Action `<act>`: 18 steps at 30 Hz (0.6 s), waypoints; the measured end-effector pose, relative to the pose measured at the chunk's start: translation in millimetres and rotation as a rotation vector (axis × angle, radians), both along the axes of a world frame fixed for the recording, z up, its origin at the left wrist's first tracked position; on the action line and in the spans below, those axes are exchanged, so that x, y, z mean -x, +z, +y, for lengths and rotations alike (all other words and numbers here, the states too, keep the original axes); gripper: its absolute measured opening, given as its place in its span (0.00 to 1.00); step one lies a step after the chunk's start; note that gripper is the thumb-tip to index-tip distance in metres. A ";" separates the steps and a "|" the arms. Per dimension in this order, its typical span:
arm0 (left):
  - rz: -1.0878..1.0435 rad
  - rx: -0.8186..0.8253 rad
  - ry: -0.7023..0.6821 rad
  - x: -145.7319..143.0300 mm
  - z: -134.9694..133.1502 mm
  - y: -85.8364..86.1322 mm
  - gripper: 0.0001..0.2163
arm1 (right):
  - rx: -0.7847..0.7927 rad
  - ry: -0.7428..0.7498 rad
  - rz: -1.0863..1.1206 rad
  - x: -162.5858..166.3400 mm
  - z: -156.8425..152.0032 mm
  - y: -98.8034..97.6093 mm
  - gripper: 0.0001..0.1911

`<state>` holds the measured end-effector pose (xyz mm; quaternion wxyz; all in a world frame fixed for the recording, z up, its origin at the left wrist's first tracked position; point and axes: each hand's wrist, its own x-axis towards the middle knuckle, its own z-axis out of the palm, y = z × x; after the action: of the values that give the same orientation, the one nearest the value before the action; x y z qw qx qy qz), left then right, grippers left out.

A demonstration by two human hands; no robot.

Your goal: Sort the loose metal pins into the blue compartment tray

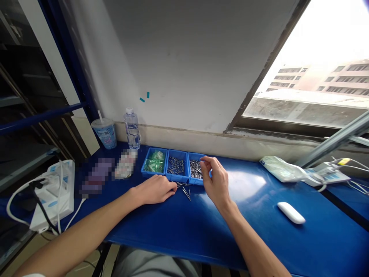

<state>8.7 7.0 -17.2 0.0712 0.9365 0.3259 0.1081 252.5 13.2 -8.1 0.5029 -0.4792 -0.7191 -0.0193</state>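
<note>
Three joined blue bins stand in a row on the blue table. The left bin holds green-tinted plastic packets, the middle bin dark slim metal pieces. Shinier small metal pieces fill the right bin. My left hand rests on the table before the bins, fingers curled down beside a few loose thin metal pieces; its fingertips are partly hidden. Over the right bin's edge is my right hand, thumb and index fingertips together. Whatever either hand grips is too small to make out.
A lidded cup and a water bottle stand at the back left. Power strips lie at left and right. A plastic packet and a white rounded case are on the right. Blurred items lie left of the bins.
</note>
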 end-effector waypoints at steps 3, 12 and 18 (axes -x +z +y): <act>0.010 -0.018 -0.008 -0.9 -0.9 0.9 0.03 | 0.014 0.011 -0.011 0.7 -0.2 -0.7 0.10; 0.129 0.101 0.033 -5.5 -6.6 16.0 0.07 | 0.032 0.044 -0.034 2.2 -2.4 -0.5 0.10; 0.124 0.123 0.044 -1.9 -7.8 19.7 0.08 | 0.039 0.056 -0.042 1.6 -2.8 0.3 0.10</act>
<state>10.6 -0.9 2.5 0.1058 0.9278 0.3564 0.0312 250.8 10.3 -7.8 0.4788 -0.4682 -0.7427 -0.0012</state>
